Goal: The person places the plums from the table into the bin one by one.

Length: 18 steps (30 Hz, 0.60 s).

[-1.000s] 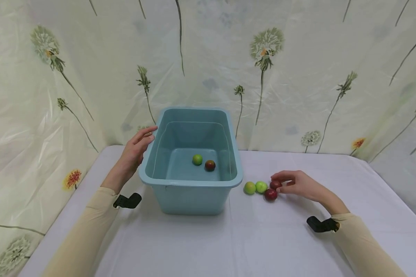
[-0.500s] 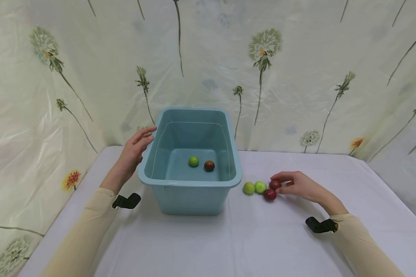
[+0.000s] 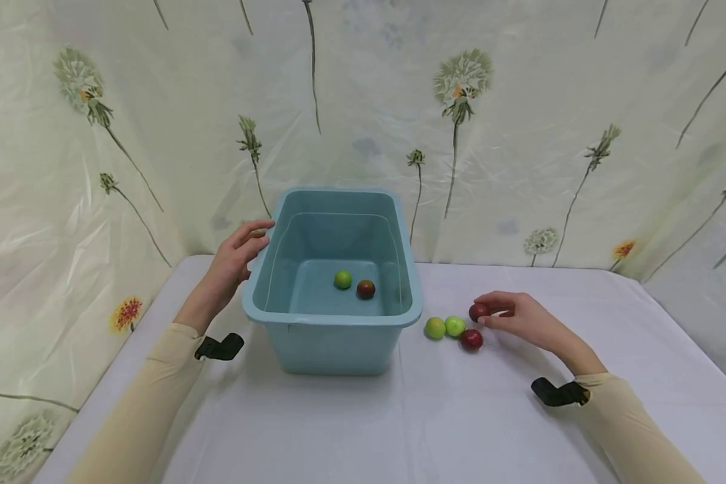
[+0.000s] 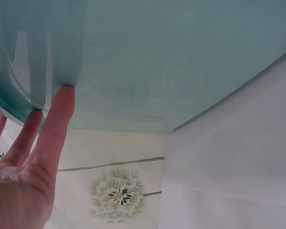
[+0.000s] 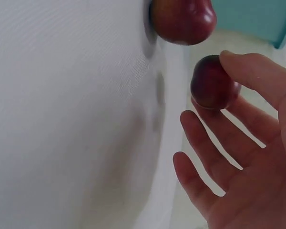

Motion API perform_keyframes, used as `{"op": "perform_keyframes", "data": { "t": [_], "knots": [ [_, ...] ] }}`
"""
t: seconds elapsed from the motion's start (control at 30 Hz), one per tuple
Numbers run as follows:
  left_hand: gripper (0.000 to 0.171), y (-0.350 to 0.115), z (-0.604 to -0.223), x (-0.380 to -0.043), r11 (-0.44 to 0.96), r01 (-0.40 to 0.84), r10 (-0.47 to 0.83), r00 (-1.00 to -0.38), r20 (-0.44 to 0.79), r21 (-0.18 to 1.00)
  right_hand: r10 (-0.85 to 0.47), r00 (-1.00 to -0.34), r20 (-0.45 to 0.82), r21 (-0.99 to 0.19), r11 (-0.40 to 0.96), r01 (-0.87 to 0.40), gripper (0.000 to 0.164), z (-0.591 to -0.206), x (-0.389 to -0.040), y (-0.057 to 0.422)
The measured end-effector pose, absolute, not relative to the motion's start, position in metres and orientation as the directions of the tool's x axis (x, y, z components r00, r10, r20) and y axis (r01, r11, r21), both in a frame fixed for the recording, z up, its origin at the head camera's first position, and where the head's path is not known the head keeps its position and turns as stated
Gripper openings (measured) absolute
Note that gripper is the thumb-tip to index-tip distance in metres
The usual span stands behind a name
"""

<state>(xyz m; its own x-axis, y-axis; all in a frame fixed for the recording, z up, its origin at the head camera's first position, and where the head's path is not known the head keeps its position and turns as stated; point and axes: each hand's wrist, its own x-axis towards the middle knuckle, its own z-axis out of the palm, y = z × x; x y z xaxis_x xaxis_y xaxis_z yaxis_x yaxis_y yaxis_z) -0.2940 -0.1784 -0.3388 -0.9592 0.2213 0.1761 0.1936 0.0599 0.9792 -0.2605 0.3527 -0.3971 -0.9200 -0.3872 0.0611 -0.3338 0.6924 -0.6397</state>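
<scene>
Right hand (image 3: pixel 529 324) pinches a plum (image 3: pixel 478 311), other fingers spread; a light grip could drop it beneath them. Left hand (image 3: pixel 222 272), fingers extended, touches the tub (image 3: pixel 333 351).

A screened-off recording spot, though whether in a home or a studio cannot be told: dandelion-printed sheeting (image 3: pixel 363 148) encloses the pale, cloth-covered table (image 3: pixel 411 430) behind and at both sides, and black wrist cameras (image 3: pixel 219 347) are worn.
</scene>
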Motion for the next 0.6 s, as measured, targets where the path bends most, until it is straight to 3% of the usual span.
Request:
{"op": "perform_keyframes", "data": {
  "t": [0.6],
  "knots": [
    [0.045, -0.180, -0.338, -0.296, 0.069, 0.199, 0.232, -0.956, 0.178, 0.978, -0.307, -0.944, 0.125, -0.677, 0.668, -0.307, 0.044, -0.381, -0.265, 0.324]
  ]
}}
